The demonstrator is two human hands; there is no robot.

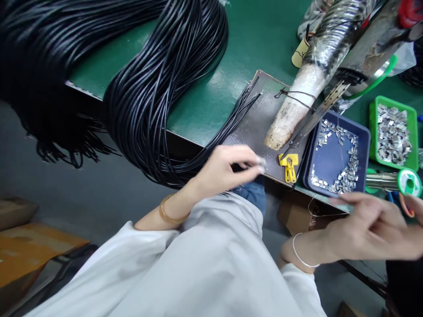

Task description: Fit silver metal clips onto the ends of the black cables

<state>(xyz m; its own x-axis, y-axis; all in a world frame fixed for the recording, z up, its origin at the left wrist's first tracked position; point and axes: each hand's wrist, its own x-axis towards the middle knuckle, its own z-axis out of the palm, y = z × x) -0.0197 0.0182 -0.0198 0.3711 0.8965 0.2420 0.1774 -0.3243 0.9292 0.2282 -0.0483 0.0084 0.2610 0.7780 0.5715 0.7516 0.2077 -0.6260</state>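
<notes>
My left hand (pixel 231 167) is over the front edge of the dark work board (pixel 264 119), thumb and forefinger pinched together. Something pale and shiny shows at those fingertips, too blurred to name. Close by it, a bundle of black cables (pixel 228 127) rests its stripped ends on the board. My right hand (pixel 376 229), smeared by motion, hovers at the front of the blue tray (pixel 365 154) of small metal clips (pixel 350 169). Its fingers look apart, with nothing visible in them. A solder spool (pixel 409 182) lies just beyond it.
A soldering iron stand with a white-wrapped tube (pixel 297 99) reaches over the board, above a yellow clip-like piece (pixel 289 167). A green tray (pixel 413 127) of metal pieces stands at right. Thick black cable coils (pixel 142 88) hang over the table edge. Cardboard boxes (pixel 36 246) lie below left.
</notes>
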